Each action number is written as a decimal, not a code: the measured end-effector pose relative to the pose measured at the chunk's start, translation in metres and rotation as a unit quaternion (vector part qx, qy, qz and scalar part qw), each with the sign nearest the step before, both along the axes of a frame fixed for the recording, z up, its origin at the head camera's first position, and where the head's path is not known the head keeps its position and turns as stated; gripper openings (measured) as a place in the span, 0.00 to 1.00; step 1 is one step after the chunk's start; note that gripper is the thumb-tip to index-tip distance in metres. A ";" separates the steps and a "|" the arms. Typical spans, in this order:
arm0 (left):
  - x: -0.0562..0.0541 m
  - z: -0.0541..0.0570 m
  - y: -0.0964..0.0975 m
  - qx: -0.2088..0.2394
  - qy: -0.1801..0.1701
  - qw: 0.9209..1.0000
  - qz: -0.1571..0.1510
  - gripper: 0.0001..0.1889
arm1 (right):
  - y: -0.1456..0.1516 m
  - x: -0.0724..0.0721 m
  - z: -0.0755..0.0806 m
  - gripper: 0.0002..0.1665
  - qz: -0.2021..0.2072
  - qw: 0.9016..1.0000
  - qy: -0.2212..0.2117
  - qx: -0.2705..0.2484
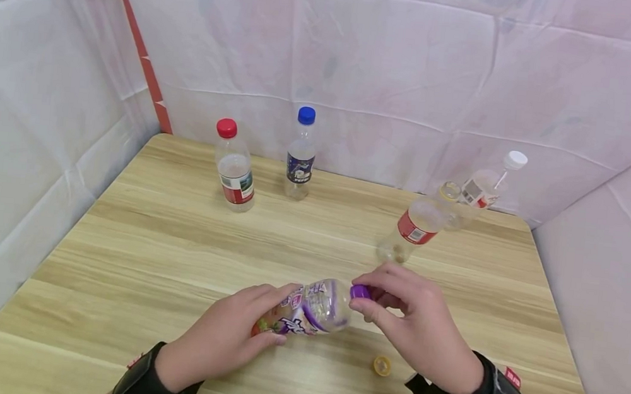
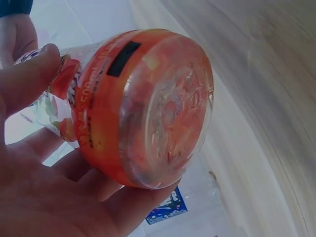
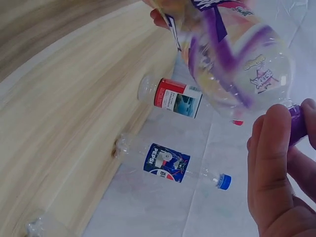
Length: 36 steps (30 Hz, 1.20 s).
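Observation:
A clear plastic bottle [image 1: 328, 306] with a purple and orange label lies tilted between both hands, its neck toward the right. My left hand [image 1: 235, 322] grips it round the lower half; in the left wrist view the orange-labelled base [image 2: 168, 108] faces the camera. The thumb and fingers of my right hand [image 1: 407, 313] pinch the purple cap [image 1: 360, 292] at the bottle's mouth. In the right wrist view the purple cap [image 3: 297, 124] sits between thumb and fingers at the neck. A small yellow cap [image 1: 382, 365] lies on the table below the right hand.
A red-capped bottle [image 1: 236, 173] and a blue-capped Pepsi bottle [image 1: 300, 157] stand at the back. To the right stand an uncapped bottle [image 1: 418, 226] with a red label and a white-capped bottle [image 1: 484, 188] behind it. White cloth [image 1: 363, 56] walls surround the wooden table [image 1: 146, 238].

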<state>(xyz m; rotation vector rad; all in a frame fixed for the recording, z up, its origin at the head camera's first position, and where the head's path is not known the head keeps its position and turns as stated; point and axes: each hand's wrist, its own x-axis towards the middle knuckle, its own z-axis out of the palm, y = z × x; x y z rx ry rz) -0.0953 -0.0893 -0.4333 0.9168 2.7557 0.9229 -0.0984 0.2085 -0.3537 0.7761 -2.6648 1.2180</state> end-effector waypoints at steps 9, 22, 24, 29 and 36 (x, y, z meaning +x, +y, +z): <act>-0.003 0.005 -0.002 0.008 -0.049 0.999 -0.019 0.39 | 0.004 0.001 0.000 0.19 0.055 0.996 0.075 0.013; -0.005 0.003 -0.003 0.037 -0.102 0.994 -0.032 0.38 | 0.003 0.003 0.002 0.20 0.043 0.997 0.050 0.029; -0.005 0.003 -0.003 0.028 -0.089 0.995 -0.025 0.38 | 0.002 0.003 0.002 0.20 0.020 0.999 0.037 0.026; -0.004 0.002 -0.001 0.015 -0.055 0.998 -0.011 0.39 | -0.002 0.004 0.003 0.18 -0.012 1.000 0.018 0.018; -0.004 0.003 -0.002 0.018 -0.059 0.998 -0.017 0.39 | -0.004 0.005 0.001 0.16 0.003 0.999 0.039 0.018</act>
